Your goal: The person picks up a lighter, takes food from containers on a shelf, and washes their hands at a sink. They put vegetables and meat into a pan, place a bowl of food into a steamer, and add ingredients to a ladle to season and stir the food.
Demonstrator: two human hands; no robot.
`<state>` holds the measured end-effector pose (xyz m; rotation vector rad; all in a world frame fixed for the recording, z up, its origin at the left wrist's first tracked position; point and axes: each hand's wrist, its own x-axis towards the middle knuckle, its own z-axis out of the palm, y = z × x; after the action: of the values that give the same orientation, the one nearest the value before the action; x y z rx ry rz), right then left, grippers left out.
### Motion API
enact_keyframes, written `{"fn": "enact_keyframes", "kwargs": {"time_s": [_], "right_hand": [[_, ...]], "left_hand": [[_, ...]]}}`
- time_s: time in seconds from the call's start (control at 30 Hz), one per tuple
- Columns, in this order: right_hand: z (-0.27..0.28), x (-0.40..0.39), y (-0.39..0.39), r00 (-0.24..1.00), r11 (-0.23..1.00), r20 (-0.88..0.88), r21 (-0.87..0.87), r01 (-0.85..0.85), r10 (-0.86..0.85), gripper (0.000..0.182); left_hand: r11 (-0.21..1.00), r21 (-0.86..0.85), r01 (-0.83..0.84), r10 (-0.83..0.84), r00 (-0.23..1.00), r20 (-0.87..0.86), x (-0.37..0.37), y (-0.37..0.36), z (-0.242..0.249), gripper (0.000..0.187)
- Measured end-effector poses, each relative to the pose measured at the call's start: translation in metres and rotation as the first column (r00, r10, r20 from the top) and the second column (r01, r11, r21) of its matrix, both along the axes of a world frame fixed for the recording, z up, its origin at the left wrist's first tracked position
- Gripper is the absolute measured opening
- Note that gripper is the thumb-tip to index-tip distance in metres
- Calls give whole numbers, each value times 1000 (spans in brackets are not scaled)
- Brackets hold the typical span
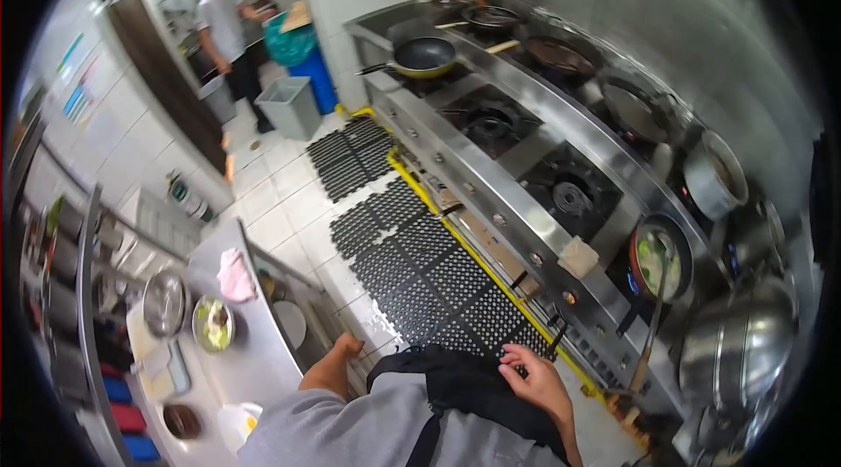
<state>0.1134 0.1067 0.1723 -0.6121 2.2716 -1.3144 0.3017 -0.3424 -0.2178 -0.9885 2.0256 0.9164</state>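
My right hand [536, 382] hangs in front of the black apron [464, 392], fingers loosely bent and apart, with nothing visible in it. My left hand [348, 345] is low beside the steel counter [215, 244]; its fingers are mostly hidden. Nearest the right hand is the stove front, where a ladle [653, 327] leans in a red-sided pan [661, 258] with green and pale food, over a blue flame. On the counter to my left stand a bowl of chopped food [213, 324], an empty-looking metal bowl [165, 303] and a pink cloth [236, 276].
A person [226, 24] stands at the back left near a grey bin [292, 108] and a blue barrel [321, 81]. Black perforated mats [412, 248] cover the aisle floor. Along the stove are a wok [424, 55], a folded cloth [578, 257] and a large steel pot [736, 349].
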Motion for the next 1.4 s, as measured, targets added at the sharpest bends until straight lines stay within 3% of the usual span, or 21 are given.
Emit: {"fn": "enact_keyframes", "kwargs": {"time_s": [0.03, 0.07, 0.13, 0.2, 0.27, 0.33, 0.37, 0.43, 0.5, 0.57, 0.67, 0.73, 0.8, 0.83, 0.93, 1.07, 1.17, 1.27, 1.3, 1.33, 1.4], "right_hand": [[2, 7, -4, 998, 999, 62, 38, -6, 4, 40], [-1, 15, -6, 996, 998, 68, 48, 48, -51, 40], [-13, 28, -7, 997, 994, 76, 106, 6, -14, 41], [-10, 40, -14, 991, 979, 119, 201, 38, -63, 42], [-29, 55, -14, 996, 949, 39, 305, -83, 74, 44], [-29, 65, -20, 992, 948, 129, 317, -28, -14, 45], [-26, 69, -24, 989, 934, 149, 354, -52, -1, 46], [-32, 82, -26, 983, 923, 176, 385, -20, -52, 47], [-49, 96, -26, 995, 932, 96, 358, -53, 20, 48], [-43, 105, -29, 989, 923, 145, 382, -49, -7, 48], [-51, 127, -25, 984, 918, 175, 394, -45, -27, 48], [-55, 142, -22, 987, 948, 161, 319, -25, -28, 48], [-55, 153, -16, 988, 961, 151, 276, -8, -36, 47], [-55, 156, -11, 978, 966, 200, 259, 2, -56, 47], [-53, 163, 4, 973, 968, 204, 243, 59, -110, 47], [-51, 174, 13, 978, 974, 187, 222, 49, -92, 48], [-60, 180, 22, 974, 982, 209, 186, 45, -84, 49], [-68, 182, 34, 977, 988, 201, 152, 35, -66, 49], [-73, 183, 38, 980, 992, 191, 121, 30, -53, 50], [-78, 185, 42, 981, 993, 184, 113, 37, -57, 50], [-91, 188, 52, 972, 992, 236, 127, -28, -3, 49]], "left_hand": [[982, 33, 186, -187, 980, 60, -9, -10, -7, 35], [970, 44, 239, -241, 968, 64, -21, -13, -5, 35], [991, 102, -86, 82, 996, 38, -44, -8, 8, 37], [991, 133, -9, 10, 1000, -2, -74, 1, 4, 37], [983, 162, 90, -85, 996, -40, -99, 21, 0, 38], [967, 236, 101, -59, 982, -179, -122, 48, -4, 33], [934, 337, 121, -34, 967, -253, -129, 56, -33, 27], [927, 239, 287, -202, 923, -327, -146, 82, -47, 32], [906, 198, 373, -282, 884, -373, -145, 116, -28, 39], [871, 204, 448, -348, 854, -387, -142, 141, 13, 39], [830, 256, 495, -387, 843, -374, -118, 151, 20, 40], [827, 322, 460, -374, 879, -296, -98, 142, 22, 37], [845, 515, 146, -135, 989, -59, -81, 132, 21, 36], [829, 543, 137, -169, 986, 9, -77, 124, 19, 38], [797, 603, 25, -61, 997, 40, -62, 109, 21, 38], [883, 458, 102, -125, 992, 19, -70, 123, 59, 37], [838, 542, 69, -66, 997, -25, -80, 138, 68, 41], [741, 660, 124, -112, 992, -60, -91, 164, 61, 39], [706, 690, 158, -185, 982, -35, -97, 170, 34, 41], [622, 658, 424, -424, 889, -173, -96, 180, 28, 45], [368, 450, 813, -724, 555, -410, -91, 214, 49, 49]]}}
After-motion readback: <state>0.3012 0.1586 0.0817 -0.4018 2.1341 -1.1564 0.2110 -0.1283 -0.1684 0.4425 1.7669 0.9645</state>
